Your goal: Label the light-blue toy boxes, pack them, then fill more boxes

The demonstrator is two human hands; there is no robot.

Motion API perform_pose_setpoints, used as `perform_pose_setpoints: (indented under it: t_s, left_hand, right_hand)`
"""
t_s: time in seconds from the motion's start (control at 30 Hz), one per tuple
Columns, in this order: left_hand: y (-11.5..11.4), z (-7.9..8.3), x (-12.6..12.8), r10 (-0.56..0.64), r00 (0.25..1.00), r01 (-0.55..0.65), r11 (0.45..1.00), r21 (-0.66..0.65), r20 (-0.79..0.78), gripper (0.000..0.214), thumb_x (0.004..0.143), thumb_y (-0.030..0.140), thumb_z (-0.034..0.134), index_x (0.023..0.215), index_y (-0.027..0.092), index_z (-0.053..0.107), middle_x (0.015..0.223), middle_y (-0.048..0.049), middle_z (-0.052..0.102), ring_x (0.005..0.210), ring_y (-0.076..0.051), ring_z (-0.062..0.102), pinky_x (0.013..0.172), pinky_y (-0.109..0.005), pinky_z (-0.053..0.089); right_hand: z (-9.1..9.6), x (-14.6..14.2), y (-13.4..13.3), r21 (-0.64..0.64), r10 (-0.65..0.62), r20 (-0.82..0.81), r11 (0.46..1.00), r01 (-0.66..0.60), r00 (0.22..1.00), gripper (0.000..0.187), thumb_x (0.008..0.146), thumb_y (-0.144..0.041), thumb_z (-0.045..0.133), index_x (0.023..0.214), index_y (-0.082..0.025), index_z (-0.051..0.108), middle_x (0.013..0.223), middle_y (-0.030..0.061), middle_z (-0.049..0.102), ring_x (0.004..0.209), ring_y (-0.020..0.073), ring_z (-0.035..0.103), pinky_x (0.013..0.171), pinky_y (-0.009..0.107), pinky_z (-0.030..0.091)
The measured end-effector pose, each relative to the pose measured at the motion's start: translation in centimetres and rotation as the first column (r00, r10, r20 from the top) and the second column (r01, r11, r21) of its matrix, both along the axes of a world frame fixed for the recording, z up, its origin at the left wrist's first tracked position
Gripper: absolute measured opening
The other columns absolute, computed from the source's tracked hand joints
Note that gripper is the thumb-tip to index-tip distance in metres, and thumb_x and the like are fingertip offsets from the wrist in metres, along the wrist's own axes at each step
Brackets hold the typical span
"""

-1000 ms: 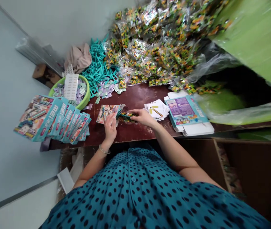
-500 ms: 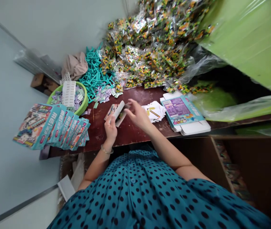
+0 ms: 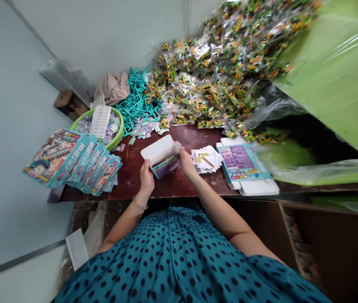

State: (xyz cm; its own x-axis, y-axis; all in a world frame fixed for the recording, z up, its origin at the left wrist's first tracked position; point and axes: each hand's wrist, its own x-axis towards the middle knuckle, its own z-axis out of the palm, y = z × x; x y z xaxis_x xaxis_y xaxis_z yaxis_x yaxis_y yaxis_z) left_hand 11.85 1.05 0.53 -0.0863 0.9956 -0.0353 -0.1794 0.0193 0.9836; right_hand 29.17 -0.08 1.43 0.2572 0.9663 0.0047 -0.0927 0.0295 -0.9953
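Between my hands is a small printed cardboard box (image 3: 166, 167), tilted, its white end flap (image 3: 157, 150) folded open at the top. My left hand (image 3: 147, 176) grips its left side. My right hand (image 3: 186, 162) holds the right side, near a small side flap. What lies inside the box is hard to make out. Just right of my right hand is a loose pile of white printed cards (image 3: 207, 160), the top one showing a pickaxe picture. Further right lies a stack of flattened teal and purple boxes (image 3: 243, 162).
Filled teal boxes (image 3: 55, 155) lean in a row at the left. Behind them stands a green basin (image 3: 120, 132) of small packets, beside teal sticks (image 3: 137, 94) and a cloth (image 3: 112, 87). Bags of colourful bricks (image 3: 210, 84) heap at the back. The table's front edge (image 3: 128, 195) is near my body.
The box has turned, so its white flap now stands open and its purple side shows. My right hand has come down from above the opening to the box's right side.
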Motion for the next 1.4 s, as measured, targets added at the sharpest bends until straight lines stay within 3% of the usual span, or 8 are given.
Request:
perform_pose_setpoints:
  t_s: [0.13,0.27,0.5,0.67,0.87,1.03,1.23,1.4]
  left_hand:
    - [1.7,0.9,-1.2,-0.136,0.99,0.134,0.989,-0.061,-0.022,0.044,0.078,0.057,0.076,0.094,0.015,0.077,0.103,-0.0083,0.08,0.102,-0.025,0.073,0.098,-0.038,0.055]
    - [3.9,2.4,-1.8,-0.348,0.931,0.346,0.938,-0.035,-0.115,0.042,0.073,0.054,0.081,0.091,0.016,0.079,0.098,-0.0089,0.081,0.1,-0.028,0.073,0.099,-0.042,0.055]
    - [6.4,4.9,-1.6,-0.624,0.732,0.657,0.753,0.04,-0.273,0.036,0.082,0.043,0.072,0.107,0.019,0.079,0.114,-0.0095,0.079,0.107,-0.028,0.072,0.099,-0.038,0.052]
    - [6.6,5.5,-1.5,-0.66,0.69,0.693,0.721,0.007,-0.296,0.03,0.081,0.037,0.068,0.103,0.019,0.078,0.105,-0.0064,0.08,0.097,-0.025,0.072,0.091,-0.034,0.053]
    - [6.4,4.5,-1.5,-0.671,0.698,0.7,0.713,0.037,-0.25,0.032,0.083,0.034,0.067,0.109,0.019,0.077,0.11,-0.0088,0.079,0.104,-0.025,0.073,0.096,-0.036,0.055]
    - [3.6,2.9,-2.4,-0.459,0.848,0.524,0.802,0.286,-0.266,0.04,0.096,0.047,0.056,0.121,0.022,0.075,0.133,-0.0129,0.072,0.13,-0.03,0.066,0.112,-0.048,0.051]
    - [2.6,1.1,-4.0,-0.335,0.729,0.621,0.69,0.371,-0.597,0.035,0.095,0.048,0.068,0.124,0.028,0.073,0.15,-0.0119,0.062,0.139,-0.028,0.06,0.119,-0.049,0.045]
    - [0.1,-3.0,-2.5,-0.316,0.782,0.435,0.894,0.107,-0.538,0.062,0.082,0.046,0.08,0.133,0.015,0.062,0.127,-0.0185,0.072,0.119,-0.031,0.069,0.107,-0.051,0.052]
  right_hand:
    - [1.4,2.4,0.2,-0.005,0.24,-0.076,0.97,-0.241,0.968,0.066,0.089,-0.069,0.058,0.134,-0.023,0.071,0.127,0.0052,0.076,0.12,0.0267,0.069,0.11,0.04,0.051]
    - [3.4,4.3,1.4,0.154,0.148,0.338,0.966,-0.21,0.93,0.04,0.092,-0.04,0.064,0.126,-0.022,0.075,0.127,0.0078,0.075,0.116,0.0257,0.069,0.104,0.041,0.054]
    - [6.7,6.0,2.3,0.101,0.173,0.912,0.784,-0.612,0.372,0.039,0.103,-0.024,0.053,0.138,-0.029,0.068,0.14,0.0066,0.069,0.126,0.0247,0.066,0.113,0.047,0.049]
    - [7.4,4.9,2.0,0.056,0.334,0.811,0.774,-0.631,0.481,0.039,0.107,-0.042,0.05,0.139,-0.032,0.07,0.134,0.0035,0.074,0.123,0.0257,0.069,0.109,0.044,0.052]
    - [6.5,3.5,1.7,0.078,0.219,0.825,0.869,-0.489,0.521,0.034,0.103,-0.035,0.058,0.132,-0.032,0.075,0.126,0.0044,0.077,0.116,0.0277,0.073,0.1,0.043,0.056]
    - [5.6,4.0,0.5,0.122,0.129,0.887,0.861,-0.494,0.443,0.036,0.106,-0.038,0.051,0.134,-0.031,0.074,0.132,0.0075,0.074,0.116,0.0281,0.07,0.103,0.047,0.051]
    - [3.8,5.0,-1.2,0.119,0.114,0.93,0.808,-0.577,0.351,0.043,0.106,-0.032,0.05,0.147,-0.034,0.062,0.157,0.004,0.056,0.152,0.0313,0.043,0.125,0.058,0.032]
    - [3.1,4.7,-1.8,0.157,0.081,0.924,0.81,-0.565,0.373,0.045,0.106,-0.027,0.048,0.148,-0.034,0.061,0.155,0.0057,0.059,0.152,0.0311,0.045,0.125,0.061,0.033]
